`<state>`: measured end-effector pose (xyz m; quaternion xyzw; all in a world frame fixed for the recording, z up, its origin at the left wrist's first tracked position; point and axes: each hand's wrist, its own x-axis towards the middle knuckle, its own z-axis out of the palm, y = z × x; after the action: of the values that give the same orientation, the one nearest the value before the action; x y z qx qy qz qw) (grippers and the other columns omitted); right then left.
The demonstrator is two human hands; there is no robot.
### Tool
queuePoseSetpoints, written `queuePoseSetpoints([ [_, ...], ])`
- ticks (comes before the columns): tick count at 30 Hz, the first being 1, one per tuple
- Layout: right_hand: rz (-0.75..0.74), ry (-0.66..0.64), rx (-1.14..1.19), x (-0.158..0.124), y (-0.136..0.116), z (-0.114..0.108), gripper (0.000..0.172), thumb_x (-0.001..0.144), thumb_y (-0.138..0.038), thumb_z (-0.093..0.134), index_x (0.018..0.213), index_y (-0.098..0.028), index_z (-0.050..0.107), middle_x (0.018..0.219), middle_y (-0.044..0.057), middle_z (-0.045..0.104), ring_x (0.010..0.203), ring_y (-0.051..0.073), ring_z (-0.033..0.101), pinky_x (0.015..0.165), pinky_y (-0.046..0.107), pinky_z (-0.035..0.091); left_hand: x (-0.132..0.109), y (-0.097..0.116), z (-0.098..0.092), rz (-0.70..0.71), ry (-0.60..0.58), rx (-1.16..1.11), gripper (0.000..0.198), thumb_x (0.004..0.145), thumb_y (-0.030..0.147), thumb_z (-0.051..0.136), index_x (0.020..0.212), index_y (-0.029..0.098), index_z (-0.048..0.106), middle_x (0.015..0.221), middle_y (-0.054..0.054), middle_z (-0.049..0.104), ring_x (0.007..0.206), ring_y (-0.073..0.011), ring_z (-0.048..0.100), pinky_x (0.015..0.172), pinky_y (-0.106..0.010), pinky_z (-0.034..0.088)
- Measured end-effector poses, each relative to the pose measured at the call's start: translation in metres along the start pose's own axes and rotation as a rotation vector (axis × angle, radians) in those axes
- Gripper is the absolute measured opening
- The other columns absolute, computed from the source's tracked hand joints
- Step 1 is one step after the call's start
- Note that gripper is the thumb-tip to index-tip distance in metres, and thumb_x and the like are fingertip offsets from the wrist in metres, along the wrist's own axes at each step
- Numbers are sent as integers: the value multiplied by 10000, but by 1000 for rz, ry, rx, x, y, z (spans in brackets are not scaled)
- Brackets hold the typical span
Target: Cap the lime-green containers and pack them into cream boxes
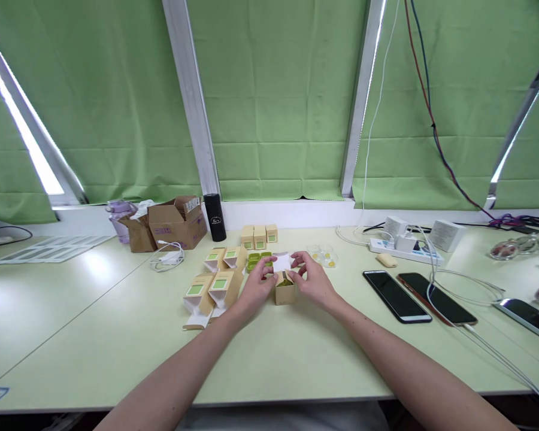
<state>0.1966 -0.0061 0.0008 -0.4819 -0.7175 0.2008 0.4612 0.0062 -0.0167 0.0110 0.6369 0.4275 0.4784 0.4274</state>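
Observation:
A small tan carton stands open on the pale green table, with a green item inside it. My left hand pinches the left edge of its white top flap. Over on the flap's right side my right hand grips the edge, fingers curled. Just behind the carton lie green containers. To the left lie several opened tan cartons with green labels. Three closed cartons stand in a row further back.
A brown cardboard box, a black cylinder and a purple bottle stand at the back left, beside a coiled white cable. A clear blister with yellow pieces, a power strip and two phones lie to the right.

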Motion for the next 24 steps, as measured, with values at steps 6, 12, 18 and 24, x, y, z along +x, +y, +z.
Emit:
queuePoseSetpoints([
  [6, 37, -30, 15, -1, -4, -1, 362, 869, -321, 623, 1213, -270, 524, 1066, 20, 678, 753, 169, 638, 742, 351, 515, -1, 1, 1, -25, -6, -5, 488, 848, 348, 685, 1305, 226, 561, 934, -18, 684, 855, -192, 654, 813, -311, 464],
  [12, 73, -57, 24, -3, -10, -2, 383, 870, -346, 625, 1229, -272, 512, 1089, 24, 668, 751, 168, 636, 738, 349, 512, -1, -1, 1, -24, -8, -1, 479, 861, 341, 667, 1309, 224, 542, 938, -17, 676, 862, -191, 635, 830, -323, 463],
  [18, 89, -67, 36, -2, -6, 0, 405, 859, -333, 634, 1238, -280, 501, 1100, 24, 659, 743, 165, 634, 713, 340, 513, 0, -1, 2, -23, -12, 6, 484, 867, 316, 648, 1326, 235, 518, 940, -11, 672, 857, -181, 634, 837, -320, 458],
  [24, 98, -69, 36, -2, -5, 1, 415, 853, -332, 637, 1241, -279, 498, 1098, 24, 657, 737, 163, 631, 710, 338, 514, -2, 3, 3, -26, -21, -50, 559, 864, 313, 660, 1379, 235, 458, 922, -19, 700, 904, -206, 676, 863, -337, 474],
])
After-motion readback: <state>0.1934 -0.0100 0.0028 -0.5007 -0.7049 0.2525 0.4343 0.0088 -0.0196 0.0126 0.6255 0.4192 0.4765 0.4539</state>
